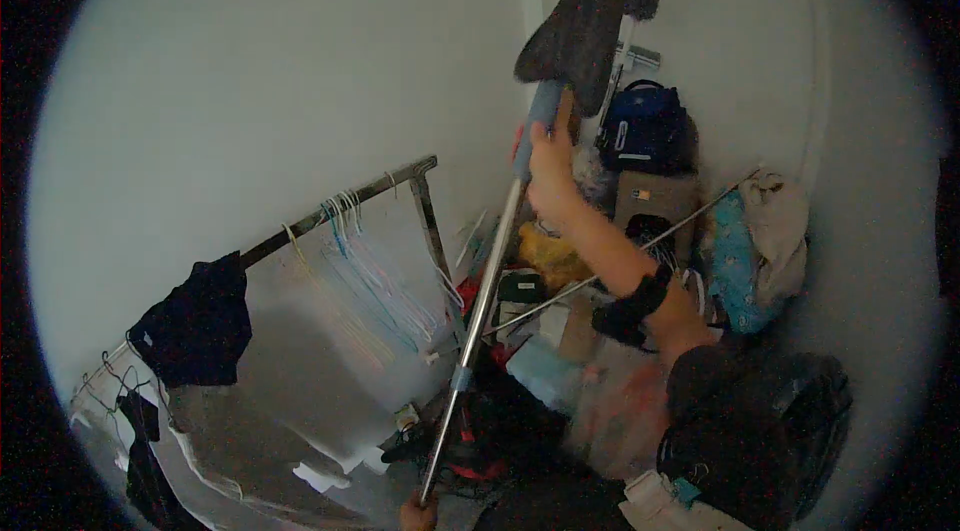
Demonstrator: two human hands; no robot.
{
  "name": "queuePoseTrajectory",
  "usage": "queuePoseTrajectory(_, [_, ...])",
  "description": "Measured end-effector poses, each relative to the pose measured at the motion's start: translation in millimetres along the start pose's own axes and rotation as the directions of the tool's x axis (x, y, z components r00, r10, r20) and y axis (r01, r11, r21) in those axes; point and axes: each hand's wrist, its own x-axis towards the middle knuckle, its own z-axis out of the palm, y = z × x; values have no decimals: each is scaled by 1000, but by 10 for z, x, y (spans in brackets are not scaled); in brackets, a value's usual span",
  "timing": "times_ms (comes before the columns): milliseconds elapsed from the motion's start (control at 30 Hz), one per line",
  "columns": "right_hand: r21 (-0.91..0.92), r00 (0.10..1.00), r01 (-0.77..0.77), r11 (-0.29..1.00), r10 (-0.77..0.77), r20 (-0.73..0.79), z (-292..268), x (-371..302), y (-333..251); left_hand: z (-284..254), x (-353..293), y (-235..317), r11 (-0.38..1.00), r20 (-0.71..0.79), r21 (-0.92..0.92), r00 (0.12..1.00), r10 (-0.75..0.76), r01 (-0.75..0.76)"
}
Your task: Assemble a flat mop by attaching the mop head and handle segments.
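Observation:
A long metal pole [484, 303] with a blue-grey sleeve near its top runs steeply up across the middle of the view. My right hand [552, 171] is closed around the upper part, at the sleeve; a black band [637, 309] is around that arm. Down at the lower edge, my left hand [418, 513] grips the pole's thin lower end, only partly in view. Above my right hand is a dark, wide, flared piece [578, 31] at the pole's top; its kind and how it joins the pole cannot be made out.
At left stands a clothes rack [330, 214] with several hangers [385, 276] and a dark garment [200, 326]. A dark blue bag [648, 129] sits on a brown box [655, 199] in the corner. A thin rod [700, 213] slants across the clutter; cloths [775, 231] hang at right.

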Motion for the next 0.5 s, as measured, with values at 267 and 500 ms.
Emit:
queuePoseTrajectory(267, [-203, 996, -85, 976, 91, 19, -577, -856, 398, 164, -919, 140, 918, -231, 380, 950, 211, -112])
queuePoseTrajectory(500, [-25, 889, -365, 931, 357, 286, -427, -1754, -252, 69, -1650, 1242, 935, -13, 172, 949, -314, 312])
